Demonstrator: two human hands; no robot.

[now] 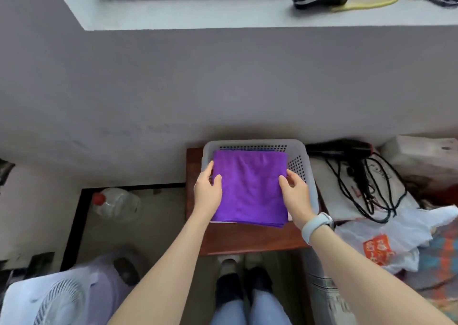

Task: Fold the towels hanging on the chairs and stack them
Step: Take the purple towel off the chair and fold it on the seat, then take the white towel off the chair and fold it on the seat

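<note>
Two hands grip folded purple towel (250,188) over white perforated basket (301,166) on wooden stool (247,240): left hand (207,187) pinches left edge, right hand (293,188) pinches right edge. Smartwatch (316,225) on right wrist.

Basket (303,166) on stool (247,240); folded towel (250,188) in basket. Bottle (116,204) left of stool, cables (366,190) right.

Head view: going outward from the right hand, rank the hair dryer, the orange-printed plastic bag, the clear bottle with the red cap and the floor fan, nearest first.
From the right hand:
1. Hair dryer, just right, by the wall.
2. Plastic bag, lower right. It and the hair dryer are nearly level, so their order is uncertain.
3. Bottle, left, on the floor.
4. Fan, bottom left corner.
</note>
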